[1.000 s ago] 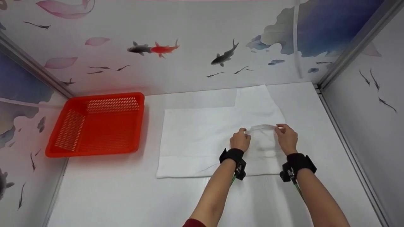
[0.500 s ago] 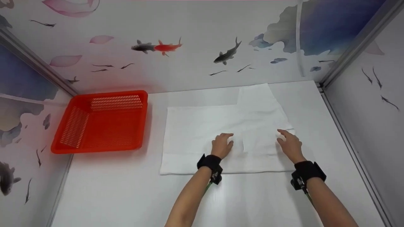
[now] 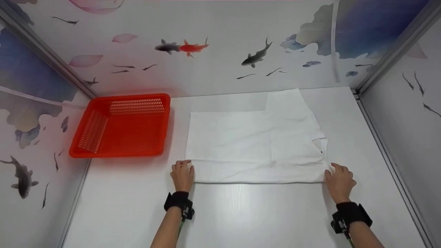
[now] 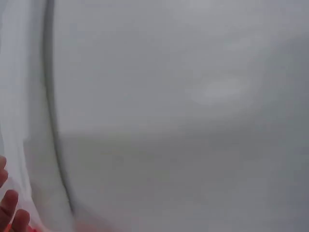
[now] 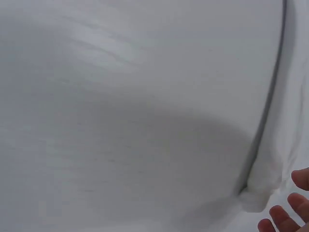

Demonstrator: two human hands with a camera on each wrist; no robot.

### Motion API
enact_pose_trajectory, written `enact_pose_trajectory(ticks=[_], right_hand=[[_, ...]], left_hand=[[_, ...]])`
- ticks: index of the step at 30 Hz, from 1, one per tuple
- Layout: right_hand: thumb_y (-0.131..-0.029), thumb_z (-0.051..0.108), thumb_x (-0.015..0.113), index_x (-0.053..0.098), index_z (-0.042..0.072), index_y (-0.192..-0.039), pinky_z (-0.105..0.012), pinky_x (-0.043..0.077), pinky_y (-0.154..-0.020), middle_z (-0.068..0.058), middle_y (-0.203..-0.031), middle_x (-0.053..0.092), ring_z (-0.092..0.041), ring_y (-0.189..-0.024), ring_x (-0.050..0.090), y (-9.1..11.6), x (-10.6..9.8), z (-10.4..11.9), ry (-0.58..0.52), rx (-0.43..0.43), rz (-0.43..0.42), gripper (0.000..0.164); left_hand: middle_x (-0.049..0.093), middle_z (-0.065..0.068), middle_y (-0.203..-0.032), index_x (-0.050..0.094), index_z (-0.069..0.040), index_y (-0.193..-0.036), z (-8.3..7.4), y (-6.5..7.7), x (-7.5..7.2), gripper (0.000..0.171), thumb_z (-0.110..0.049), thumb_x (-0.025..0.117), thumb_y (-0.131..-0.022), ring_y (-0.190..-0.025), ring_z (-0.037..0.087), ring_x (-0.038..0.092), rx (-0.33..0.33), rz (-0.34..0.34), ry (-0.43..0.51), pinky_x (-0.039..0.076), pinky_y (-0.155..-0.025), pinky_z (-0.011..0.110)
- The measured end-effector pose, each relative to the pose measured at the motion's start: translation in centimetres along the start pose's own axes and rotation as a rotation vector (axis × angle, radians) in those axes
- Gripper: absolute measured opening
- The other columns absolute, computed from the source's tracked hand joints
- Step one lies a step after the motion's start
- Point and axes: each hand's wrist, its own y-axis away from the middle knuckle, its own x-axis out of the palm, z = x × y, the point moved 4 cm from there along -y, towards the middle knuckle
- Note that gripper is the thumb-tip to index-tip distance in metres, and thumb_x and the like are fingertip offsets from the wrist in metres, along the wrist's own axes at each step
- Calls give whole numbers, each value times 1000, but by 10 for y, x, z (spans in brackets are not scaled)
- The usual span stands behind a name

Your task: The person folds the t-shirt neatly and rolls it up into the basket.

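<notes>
A folded white shirt [image 3: 234,137] lies flat on the white table, a sleeve-like part stretching toward the back wall and a small opening at its right edge. At its near left corner is my left hand [image 3: 182,175], fingertips right at the cloth's edge; the left wrist view shows those fingers [image 4: 8,205] loosely bent and apart. My right hand [image 3: 340,182] is by the near right corner. Its thumb and fingers [image 5: 285,217] are spread beside the bunched corner in the right wrist view, with no cloth between them.
A red plastic basket [image 3: 159,150] with slotted sides stands at the back left of the table [image 3: 241,217]. Walls printed with fish enclose the back [image 3: 220,72] and both sides. Black straps with cameras sit on both wrists.
Both hands held a flap of cloth at the shirt's right half, then let it go. They have since moved apart to the near corners; the flap now lies flat. The head view has shifted slightly.
</notes>
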Motion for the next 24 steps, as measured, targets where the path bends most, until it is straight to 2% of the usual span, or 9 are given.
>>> enact_pose_trajectory(ticks=[1,4,7,11,15,19,24], right_hand=[[-94,10,49,53,-14,-121,-70,30,-87,-38,-120,48,-57,-111,42,2,1,-4,-4,41,25,36],[-96,15,47,51,-16,-122,-69,28,-89,-38,-118,47,-56,-112,40,7,4,-13,5,117,92,41],[-96,16,48,52,-18,-119,-67,29,-88,-37,-113,50,-55,-109,43,8,6,-14,6,130,105,42],[-96,15,50,52,-19,-115,-66,31,-87,-37,-106,52,-55,-104,47,8,8,-13,2,102,96,39],[-96,14,51,52,-19,-114,-66,31,-87,-37,-106,53,-54,-103,49,9,8,-15,-4,62,130,37],[-97,15,52,53,-18,-114,-64,31,-85,-37,-107,54,-53,-103,50,14,6,-18,15,15,169,37],[-96,16,55,55,-17,-111,-58,31,-80,-32,-100,55,-48,-97,53,27,4,-23,17,-13,175,36]], left_hand=[[60,20,-98,68,2,-102,7,4,-2,20,-9,72,-85,-92,39,54,-67,16,-7,43,-73,52],[61,20,-97,66,3,-101,22,15,-5,25,-17,72,-87,-93,38,54,-211,61,-51,42,-76,51],[63,18,-94,65,3,-99,27,24,-2,28,-22,72,-88,-92,35,55,-279,115,-85,40,-77,48],[65,17,-90,65,3,-95,25,28,-2,24,-19,70,-89,-90,35,57,-279,122,-89,40,-77,47],[65,18,-89,65,3,-92,24,32,-7,20,-17,70,-89,-90,36,58,-262,116,-81,39,-77,47],[66,17,-90,66,3,-92,31,41,-14,21,-17,71,-88,-91,36,58,-259,117,-65,38,-78,47],[66,15,-89,67,3,-93,39,57,-19,21,-17,71,-88,-88,34,58,-257,124,-52,37,-77,45]])
